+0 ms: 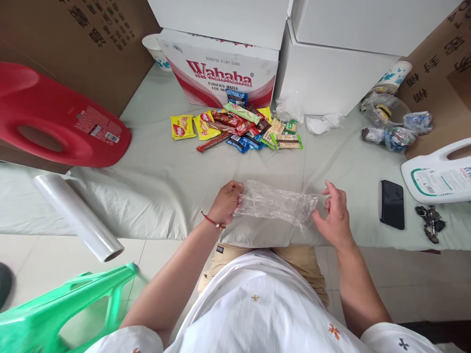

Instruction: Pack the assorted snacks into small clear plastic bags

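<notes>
A crumpled clear plastic bag [275, 202] stretches between my hands above the front of the cloth-covered surface. My left hand [226, 201] is closed on its left end, with a red string bracelet at the wrist. At the opposite end my right hand [333, 213] has its fingers apart, the thumb close to the plastic edge; whether it touches is hard to tell. Beyond the bag lies a heap of wrapped snacks [243, 122], with red, blue, green and yellow packets. Two yellow packets [183, 127] sit at the heap's left side.
Behind stands a Wahaha carton [224, 68]. A red jug [73, 117] and a plastic film roll [79, 215] are at left, above a green stool [73, 309]. At right are a phone [392, 204], keys [430, 223], a white jug [437, 171] and a clear tub [388, 110].
</notes>
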Demonstrator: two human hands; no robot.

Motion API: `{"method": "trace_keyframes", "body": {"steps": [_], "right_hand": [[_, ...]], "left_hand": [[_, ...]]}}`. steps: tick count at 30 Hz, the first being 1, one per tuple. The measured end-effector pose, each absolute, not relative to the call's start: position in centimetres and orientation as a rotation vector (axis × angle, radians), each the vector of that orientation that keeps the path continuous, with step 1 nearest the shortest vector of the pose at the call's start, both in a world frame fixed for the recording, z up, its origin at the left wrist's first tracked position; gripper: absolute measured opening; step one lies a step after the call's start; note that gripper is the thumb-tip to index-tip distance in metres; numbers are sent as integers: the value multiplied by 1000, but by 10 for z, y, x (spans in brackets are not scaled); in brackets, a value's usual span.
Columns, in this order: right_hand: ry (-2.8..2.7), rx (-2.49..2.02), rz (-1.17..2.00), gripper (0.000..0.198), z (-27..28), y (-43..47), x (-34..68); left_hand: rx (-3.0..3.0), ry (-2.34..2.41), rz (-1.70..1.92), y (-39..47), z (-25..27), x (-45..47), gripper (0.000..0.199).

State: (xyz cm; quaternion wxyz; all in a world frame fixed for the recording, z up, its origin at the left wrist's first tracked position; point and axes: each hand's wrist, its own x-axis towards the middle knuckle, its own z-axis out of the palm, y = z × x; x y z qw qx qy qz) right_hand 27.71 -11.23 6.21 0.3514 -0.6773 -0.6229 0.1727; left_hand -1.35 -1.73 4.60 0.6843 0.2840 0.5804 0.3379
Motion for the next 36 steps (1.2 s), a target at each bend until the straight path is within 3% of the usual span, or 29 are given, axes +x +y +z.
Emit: {"method": "trace_keyframes", "body": {"steps": [4, 8, 15, 25, 28, 36], "right_hand": [[-2307, -1509, 279, 78, 76, -113, 264], [-2527, -1509, 300, 76, 74, -110, 263], [-2391, -1572, 518, 70, 63, -128, 296], [-2132, -1665, 249, 39, 42, -138, 280], [-2099, -1748, 208, 21, 33, -133, 271], [-1583, -1831, 501, 19, 30, -125, 251]], "left_hand": [[614, 1239, 710, -7, 55, -3, 24], [609, 1185, 657, 9, 57, 7, 30], [583, 1155, 603, 33, 48, 20, 35], [651, 1185, 559, 63, 44, 50, 32], [667, 1188, 580, 70, 54, 61, 28], [1012, 1499, 1164, 25, 59, 59, 28]]}}
